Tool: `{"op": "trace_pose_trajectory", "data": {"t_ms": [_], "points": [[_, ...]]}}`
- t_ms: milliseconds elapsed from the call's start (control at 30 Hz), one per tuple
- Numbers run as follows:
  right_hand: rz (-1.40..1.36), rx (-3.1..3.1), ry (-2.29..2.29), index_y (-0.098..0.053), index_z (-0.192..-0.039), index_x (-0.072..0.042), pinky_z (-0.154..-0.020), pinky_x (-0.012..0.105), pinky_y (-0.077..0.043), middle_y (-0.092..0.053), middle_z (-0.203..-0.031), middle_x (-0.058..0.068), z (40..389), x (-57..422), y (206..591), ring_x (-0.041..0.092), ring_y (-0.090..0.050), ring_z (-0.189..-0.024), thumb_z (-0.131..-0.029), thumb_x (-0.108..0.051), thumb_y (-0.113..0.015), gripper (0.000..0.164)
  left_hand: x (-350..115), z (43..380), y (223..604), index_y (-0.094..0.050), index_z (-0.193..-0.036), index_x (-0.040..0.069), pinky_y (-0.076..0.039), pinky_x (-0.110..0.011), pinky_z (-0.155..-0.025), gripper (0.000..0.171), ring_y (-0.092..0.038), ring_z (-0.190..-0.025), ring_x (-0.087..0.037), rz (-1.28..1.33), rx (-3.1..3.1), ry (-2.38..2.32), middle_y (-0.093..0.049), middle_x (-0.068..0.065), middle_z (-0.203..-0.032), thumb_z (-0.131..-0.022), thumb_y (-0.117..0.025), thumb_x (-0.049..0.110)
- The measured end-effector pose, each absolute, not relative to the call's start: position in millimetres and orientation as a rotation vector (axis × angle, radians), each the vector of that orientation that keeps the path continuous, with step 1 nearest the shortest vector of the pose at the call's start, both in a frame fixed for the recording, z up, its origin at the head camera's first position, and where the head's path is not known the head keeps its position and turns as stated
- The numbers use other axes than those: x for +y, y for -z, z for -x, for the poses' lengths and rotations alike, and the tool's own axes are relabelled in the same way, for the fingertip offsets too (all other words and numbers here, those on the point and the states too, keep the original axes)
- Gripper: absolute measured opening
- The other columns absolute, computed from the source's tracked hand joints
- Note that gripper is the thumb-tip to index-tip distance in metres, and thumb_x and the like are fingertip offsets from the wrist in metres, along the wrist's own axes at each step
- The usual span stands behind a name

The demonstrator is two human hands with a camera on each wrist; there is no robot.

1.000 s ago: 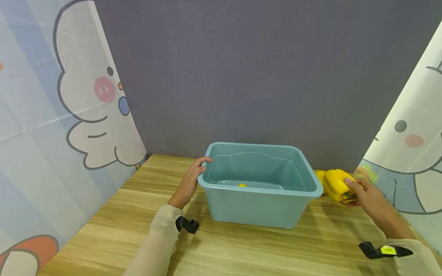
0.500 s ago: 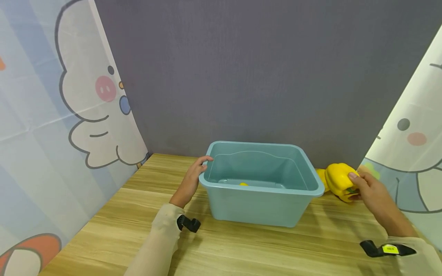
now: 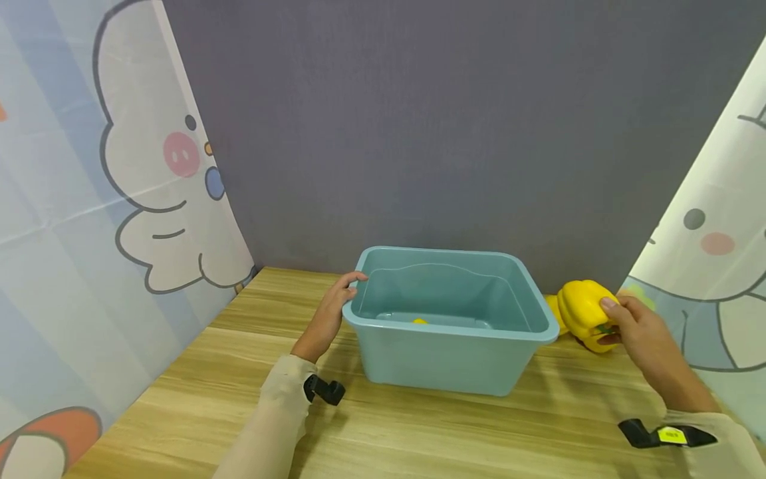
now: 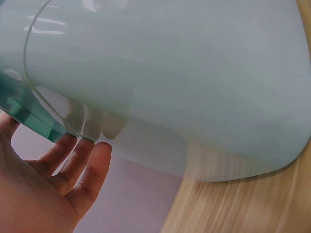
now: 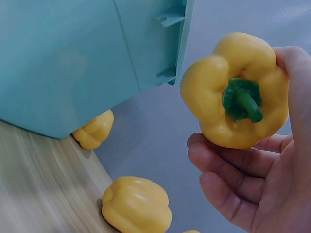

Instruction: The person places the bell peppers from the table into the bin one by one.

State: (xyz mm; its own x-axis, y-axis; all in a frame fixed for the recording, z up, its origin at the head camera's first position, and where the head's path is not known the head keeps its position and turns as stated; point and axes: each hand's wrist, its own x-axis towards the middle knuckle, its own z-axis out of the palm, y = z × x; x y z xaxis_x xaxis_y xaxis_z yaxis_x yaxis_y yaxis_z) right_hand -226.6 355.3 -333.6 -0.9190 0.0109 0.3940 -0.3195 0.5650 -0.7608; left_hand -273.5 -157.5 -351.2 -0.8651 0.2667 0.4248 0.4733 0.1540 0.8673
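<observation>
A light blue-green plastic bin point(image 3: 439, 360) stands on the wooden table. My left hand point(image 3: 328, 316) grips its left rim, and the left wrist view has several fingertips point(image 4: 99, 150) against the outer wall. To the right of the bin, my right hand point(image 3: 647, 339) holds a yellow bell pepper point(image 5: 204, 90) between thumb and fingers, its green stem point(image 5: 248, 104) facing the right wrist camera. In the head view this pepper point(image 3: 580, 307) partly covers another yellow bell pepper point(image 3: 553, 313). Inside the bin, a small bit of something yellow point(image 3: 421, 321) shows above the front rim.
In the right wrist view one yellow pepper point(image 5: 138, 204) lies on the table and another point(image 5: 97, 130) sits beside the bin, partly hidden by it. A grey wall point(image 3: 443, 133) rises behind; printed cartoon sheets point(image 3: 167, 199) flank the table point(image 3: 383, 432).
My right hand has raised the yellow bell pepper slightly and turned it a little. My left hand has stayed on the bin's rim, and the bin has not moved.
</observation>
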Motion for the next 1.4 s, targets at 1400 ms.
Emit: {"op": "trace_pose_trajectory", "data": {"t_ms": [1400], "points": [[-0.328,-2.339,-1.443,-0.048,-0.112,-0.007,-0.067,0.025,-0.055,-0.058,-0.1,-0.009,221,335,320,0.007,-0.065,-0.081,-0.11,-0.029,-0.035,0.026,-159,275,355,-0.051,-0.137,0.021,-0.019,-0.062,-0.111,0.038,-0.024,-0.146,-0.023,0.734,-2.242,1.798,-0.036,-0.009,-0.155,-0.107,-0.035,0.037]]}}
